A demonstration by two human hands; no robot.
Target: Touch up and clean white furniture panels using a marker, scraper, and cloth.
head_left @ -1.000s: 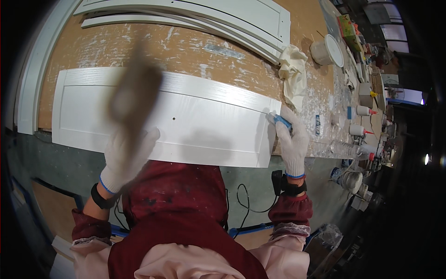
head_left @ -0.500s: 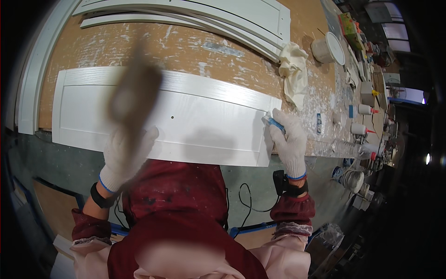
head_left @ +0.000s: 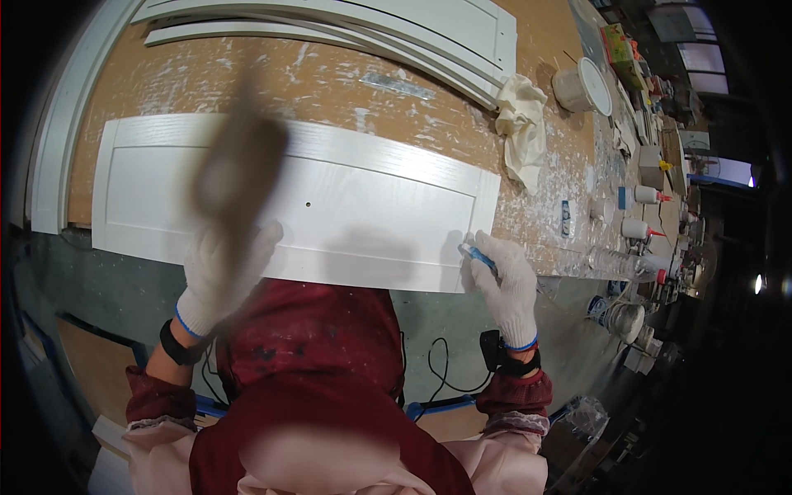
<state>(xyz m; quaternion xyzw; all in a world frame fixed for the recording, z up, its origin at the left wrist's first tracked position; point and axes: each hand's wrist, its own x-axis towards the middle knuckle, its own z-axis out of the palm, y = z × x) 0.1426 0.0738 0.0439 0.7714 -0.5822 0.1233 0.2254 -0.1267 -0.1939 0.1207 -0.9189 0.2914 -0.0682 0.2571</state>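
A white framed panel [head_left: 371,198] with a small dark hole lies flat on the workbench before me. My right hand [head_left: 505,280], in a white knit glove, is closed on a small blue tool [head_left: 481,257] with a pale tip. That tip touches the panel's right end frame, close to the near corner; the tool's exact kind is not clear. Over the panel's near edge on the left, my left hand [head_left: 223,268], also gloved, lies with thumb and fingers apart. A blurred dark shape [head_left: 239,165] close to the camera hides part of that hand and the panel.
More white panels [head_left: 346,26] are stacked along the bench's far side. A crumpled cream cloth [head_left: 521,132] and a white tub [head_left: 582,86] stand beyond the panel's right end. Several white bottles with red tips [head_left: 637,228] sit farther right. The workbench [head_left: 322,78] has white smears.
My right hand has slid toward me along the panel's right end with the blue tool, nearing the near corner. My left hand stays in place; the panel sits almost unchanged.
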